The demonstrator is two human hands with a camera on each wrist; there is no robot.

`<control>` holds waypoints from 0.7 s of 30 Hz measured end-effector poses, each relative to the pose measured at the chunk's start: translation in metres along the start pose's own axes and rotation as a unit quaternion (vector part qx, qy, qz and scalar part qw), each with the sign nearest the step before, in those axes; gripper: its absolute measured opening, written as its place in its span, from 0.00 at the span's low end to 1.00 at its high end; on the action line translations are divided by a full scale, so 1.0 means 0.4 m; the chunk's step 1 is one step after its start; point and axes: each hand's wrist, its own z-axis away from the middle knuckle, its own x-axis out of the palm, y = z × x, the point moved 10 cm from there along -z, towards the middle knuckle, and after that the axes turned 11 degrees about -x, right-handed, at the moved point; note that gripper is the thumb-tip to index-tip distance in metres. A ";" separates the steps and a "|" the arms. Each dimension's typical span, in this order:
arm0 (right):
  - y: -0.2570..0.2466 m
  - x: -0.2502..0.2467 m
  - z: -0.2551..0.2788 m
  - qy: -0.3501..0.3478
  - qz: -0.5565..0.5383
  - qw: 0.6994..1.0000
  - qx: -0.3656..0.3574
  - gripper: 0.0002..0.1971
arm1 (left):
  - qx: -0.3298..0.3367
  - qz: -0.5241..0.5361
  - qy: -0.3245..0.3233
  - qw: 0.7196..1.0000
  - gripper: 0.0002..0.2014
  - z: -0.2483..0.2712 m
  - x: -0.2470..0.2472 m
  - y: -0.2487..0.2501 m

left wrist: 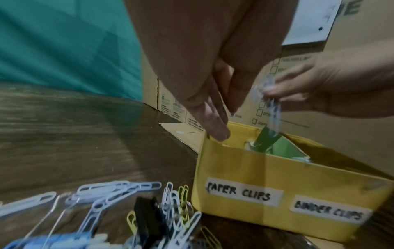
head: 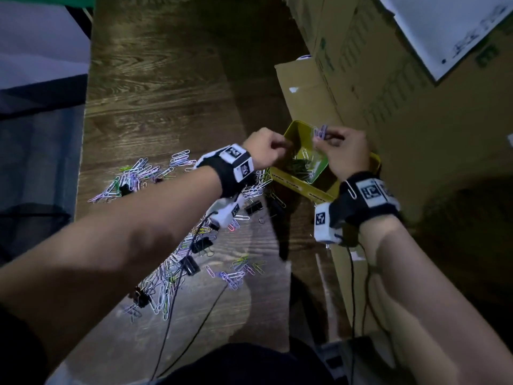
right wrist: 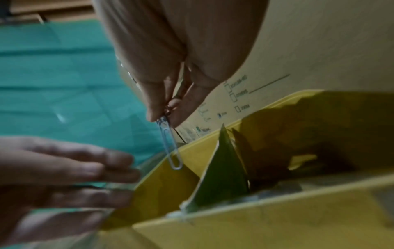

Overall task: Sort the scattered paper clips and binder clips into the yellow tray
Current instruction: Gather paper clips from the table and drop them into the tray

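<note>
The yellow tray (head: pixel 294 185) stands by the cardboard boxes, split by a green divider (left wrist: pixel 283 150). Its front wall (left wrist: pixel 245 168) carries the labels "PAPER CLIPS" and "BINDER CLIPS". Above the left compartment my right hand (head: pixel 322 140) pinches a pale paper clip (right wrist: pixel 170 144), which hangs down from the fingertips. My left hand (head: pixel 280 147) is at the tray's left rim with its fingers loosely straight and nothing in them. Several paper clips (head: pixel 304 159) lie inside the tray. Many coloured paper clips (head: pixel 133 176) and black binder clips (head: pixel 202 244) are scattered on the table.
Tall cardboard boxes (head: pixel 388 93) rise right behind and to the right of the tray. Black cables (head: pixel 172 315) run from the wristbands across the clips. A teal cloth (left wrist: pixel 64 50) hangs at the wooden table's (head: pixel 166 93) far end.
</note>
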 end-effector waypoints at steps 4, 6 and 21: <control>0.038 0.082 -0.033 -0.081 0.107 0.991 -0.009 0.11 | -0.036 0.102 0.024 0.994 0.08 0.097 0.012 -0.104; 0.047 0.130 -0.025 -0.152 0.152 0.977 -0.011 0.15 | -0.043 0.052 -0.032 0.997 0.06 0.159 0.063 -0.149; 0.073 0.325 0.453 -0.428 0.183 0.882 -0.078 0.20 | -0.118 -0.210 0.018 0.970 0.18 0.486 0.259 -0.466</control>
